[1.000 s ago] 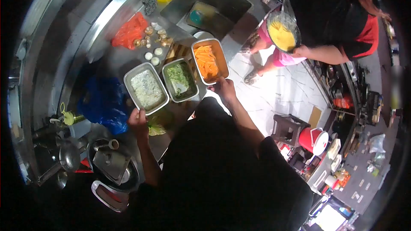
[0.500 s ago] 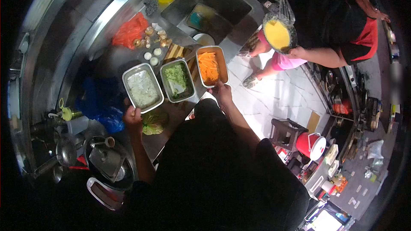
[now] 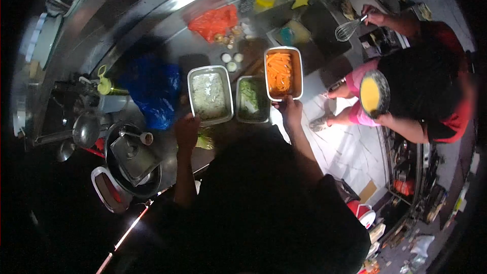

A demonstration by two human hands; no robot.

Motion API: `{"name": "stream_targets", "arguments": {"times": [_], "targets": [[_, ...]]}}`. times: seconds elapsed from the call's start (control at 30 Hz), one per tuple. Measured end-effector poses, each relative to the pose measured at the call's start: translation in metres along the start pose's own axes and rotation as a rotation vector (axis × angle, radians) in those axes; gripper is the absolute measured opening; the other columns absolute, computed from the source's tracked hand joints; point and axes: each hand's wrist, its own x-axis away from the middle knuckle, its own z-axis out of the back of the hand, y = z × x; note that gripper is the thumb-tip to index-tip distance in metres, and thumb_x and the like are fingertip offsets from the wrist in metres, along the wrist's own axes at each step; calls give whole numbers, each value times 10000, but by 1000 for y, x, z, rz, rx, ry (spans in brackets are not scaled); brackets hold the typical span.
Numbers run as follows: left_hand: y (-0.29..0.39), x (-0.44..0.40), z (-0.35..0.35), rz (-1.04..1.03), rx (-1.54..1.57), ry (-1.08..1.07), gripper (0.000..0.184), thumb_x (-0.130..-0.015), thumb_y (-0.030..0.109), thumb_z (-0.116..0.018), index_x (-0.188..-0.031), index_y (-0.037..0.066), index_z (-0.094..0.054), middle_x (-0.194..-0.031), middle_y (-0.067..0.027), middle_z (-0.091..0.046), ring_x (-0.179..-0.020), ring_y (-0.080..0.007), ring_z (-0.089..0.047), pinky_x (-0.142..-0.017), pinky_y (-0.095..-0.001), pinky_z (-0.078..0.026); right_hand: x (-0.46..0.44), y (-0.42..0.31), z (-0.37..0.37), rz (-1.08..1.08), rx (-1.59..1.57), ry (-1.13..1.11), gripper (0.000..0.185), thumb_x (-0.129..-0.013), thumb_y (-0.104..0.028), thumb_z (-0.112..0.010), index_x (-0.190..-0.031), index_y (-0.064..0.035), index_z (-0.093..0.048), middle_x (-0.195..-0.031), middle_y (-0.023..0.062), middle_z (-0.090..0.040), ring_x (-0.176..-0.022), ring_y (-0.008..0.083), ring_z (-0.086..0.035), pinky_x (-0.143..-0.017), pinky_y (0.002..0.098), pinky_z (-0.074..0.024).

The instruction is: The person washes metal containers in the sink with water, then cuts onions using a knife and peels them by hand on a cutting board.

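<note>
My left hand [image 3: 186,126] grips the lower left corner of a metal tray of white shreds [image 3: 209,93]. With its fingers at the bottom edge, my right hand [image 3: 289,109] holds a metal tray of orange strips [image 3: 280,73]. Between these two, and lower than them, a tray of green shreds [image 3: 249,99] stands on the counter, touched by neither hand. Three peeled white bulbs [image 3: 232,66] lie behind the trays. Part of a leafy green vegetable [image 3: 205,139] shows beside my left hand.
A co-worker [image 3: 426,76] at the right holds a bowl of yellow liquid [image 3: 373,94] and a whisk [image 3: 348,30]. Blue plastic [image 3: 154,89] and a large pan [image 3: 133,160] are at the left. Behind lie an orange bag [image 3: 213,22] and a sink [image 3: 317,25].
The view has turned, and the scene sits further right. Both held trays look nearer and overlap the green tray's edges. The co-worker's whisk has come out of the bowl and is now apart from it.
</note>
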Motion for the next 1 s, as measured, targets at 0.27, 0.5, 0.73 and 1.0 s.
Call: {"name": "stream_targets", "arguments": {"times": [0.27, 0.5, 0.73, 1.0], "targets": [[-37, 28, 23, -30, 124, 243, 313, -896, 229, -676, -742, 2, -526, -710, -195, -514, -687, -373, -570, -635, -504, -400, -110, 50, -184, -368, -61, -509, 370, -1040, -171, -548, -1328, 48, -470, -1127, 191, -633, -991, 320, -696, -893, 429, -645], [-32, 51, 40, -66, 143, 398, 292, -896, 174, -674, -750, 12, -479, -673, -153, -454, -621, -318, -432, -605, -434, -366, -172, 131, -306, -362, 18, -756, 383, -1055, -158, -504, -1393, 17, -468, -1192, 189, -639, -951, 299, -714, -772, 415, -666], [-32, 45, 31, 14, 118, 324, 210, -902, 194, -693, -832, 3, -640, -716, -146, -572, -652, -271, -562, -628, -390, -433, -155, 118, -244, -261, 190, -721, 310, -1063, -264, -557, -1219, 3, -571, -1055, 142, -675, -923, 268, -691, -811, 396, -613], [-9, 14, 17, 81, 302, 232, 219, -912, 165, -677, -767, 12, -616, -658, -74, -604, -589, -164, -572, -584, -353, -439, -57, 95, 32, 77, 684, -858, 264, -885, -275, -699, -1055, -74, -694, -1002, 105, -689, -918, 270, -674, -733, 399, -527]]}}
